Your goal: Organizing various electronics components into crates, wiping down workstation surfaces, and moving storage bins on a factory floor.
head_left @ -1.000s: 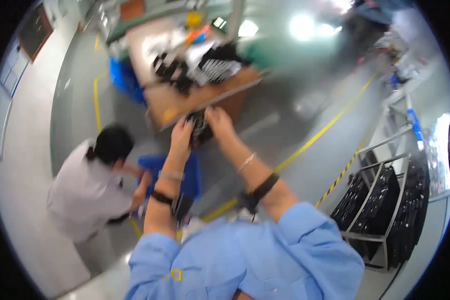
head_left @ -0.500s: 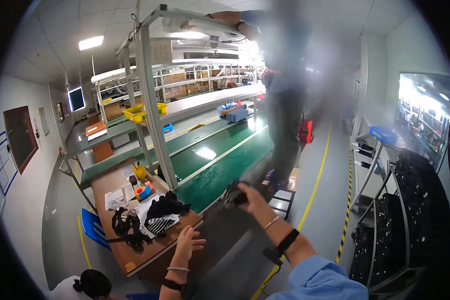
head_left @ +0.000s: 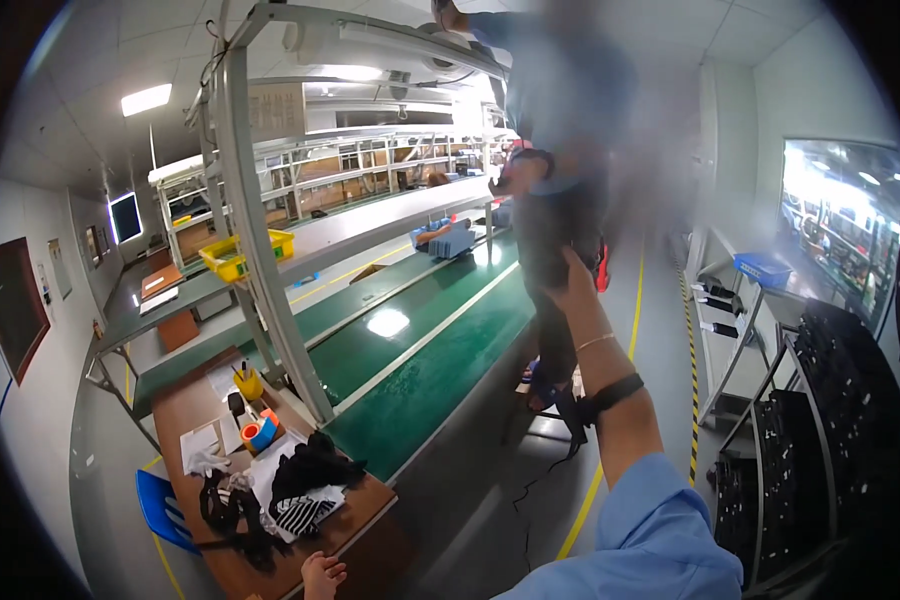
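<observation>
My right arm reaches up and forward, its hand [head_left: 570,287] level with the dark trousers of a standing co-worker [head_left: 570,130]. The fingers curl at a dark shape that blends into the trousers, so what they hold is unclear. A black strap [head_left: 612,398] circles that forearm, with a dark piece and thin cord hanging beside it. Low in the picture, my left hand [head_left: 323,576] is empty, fingers apart, by the edge of a brown table [head_left: 365,515]. On this table lie black cloth [head_left: 315,468] and a black-and-white striped piece [head_left: 300,512].
A green conveyor belt [head_left: 420,375] runs beside a metal frame post [head_left: 255,230]. Yellow cup [head_left: 247,383], tape roll [head_left: 260,430] and papers sit on the table. A blue chair [head_left: 162,510] stands left; racks of black items [head_left: 840,400] and a blue bin [head_left: 763,268] are right.
My right hand has risen and moved right, toward the co-worker, from where it held a dark object low. My left hand has dropped toward the lower edge. The co-worker's nearer hand now shows at waist height.
</observation>
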A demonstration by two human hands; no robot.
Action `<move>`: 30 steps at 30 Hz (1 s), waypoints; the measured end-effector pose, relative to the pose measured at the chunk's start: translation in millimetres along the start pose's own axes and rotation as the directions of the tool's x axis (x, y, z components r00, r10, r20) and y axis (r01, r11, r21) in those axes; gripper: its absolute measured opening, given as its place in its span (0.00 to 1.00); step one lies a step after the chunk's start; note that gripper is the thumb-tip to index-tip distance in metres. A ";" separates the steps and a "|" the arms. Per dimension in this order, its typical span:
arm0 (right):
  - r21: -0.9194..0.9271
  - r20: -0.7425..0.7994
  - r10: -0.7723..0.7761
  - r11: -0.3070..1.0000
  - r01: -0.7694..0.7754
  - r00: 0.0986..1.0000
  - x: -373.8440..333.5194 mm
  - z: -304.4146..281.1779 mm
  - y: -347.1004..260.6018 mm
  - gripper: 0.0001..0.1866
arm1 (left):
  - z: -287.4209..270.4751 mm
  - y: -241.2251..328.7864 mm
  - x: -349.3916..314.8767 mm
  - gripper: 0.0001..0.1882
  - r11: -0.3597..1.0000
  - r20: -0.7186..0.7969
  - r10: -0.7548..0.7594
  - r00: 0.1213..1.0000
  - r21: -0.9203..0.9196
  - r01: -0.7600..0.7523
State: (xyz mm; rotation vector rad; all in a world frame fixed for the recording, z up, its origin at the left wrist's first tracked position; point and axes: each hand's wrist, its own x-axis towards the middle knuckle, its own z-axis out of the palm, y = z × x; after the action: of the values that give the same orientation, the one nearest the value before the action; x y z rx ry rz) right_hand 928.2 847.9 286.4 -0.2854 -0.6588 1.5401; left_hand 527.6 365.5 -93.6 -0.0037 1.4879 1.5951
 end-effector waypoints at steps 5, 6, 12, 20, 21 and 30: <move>-0.289 -0.167 -0.294 0.927 0.239 0.941 21.5 13.5 -31.0 0.17 | 38.5 21.6 10.3 0.18 0.998 -0.079 -0.030 0.996 -0.053 0.026; -0.380 -0.074 -0.371 0.869 0.318 0.926 25.7 17.2 -34.9 0.18 | 46.4 22.9 11.9 0.19 0.998 -0.032 0.004 0.999 -0.069 -0.006; -0.543 0.237 -0.482 0.655 0.526 0.844 80.1 32.0 -53.6 0.20 | 74.9 10.4 41.0 0.18 0.991 -0.039 0.009 0.999 -0.134 -0.014; -0.655 0.423 -0.547 0.366 0.660 0.723 167.8 1.6 -69.0 0.18 | 108.7 -5.3 30.8 0.17 0.979 -0.147 -0.052 0.988 -0.202 0.021; -0.732 0.399 -0.523 0.313 0.605 0.753 171.1 -3.8 -73.1 0.18 | 116.9 -8.1 30.0 0.16 0.983 -0.166 -0.062 0.984 -0.183 0.031; -0.345 0.308 -0.408 0.794 0.500 0.860 88.5 -133.1 -120.8 0.12 | 322.9 85.0 39.1 0.15 0.941 0.302 0.336 0.892 -0.143 -0.306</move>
State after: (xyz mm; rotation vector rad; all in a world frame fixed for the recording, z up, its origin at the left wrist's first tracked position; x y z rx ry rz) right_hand 1093.5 959.6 267.0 -0.2499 -1.1479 0.9554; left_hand 633.9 656.1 37.7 0.4551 1.1992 1.8238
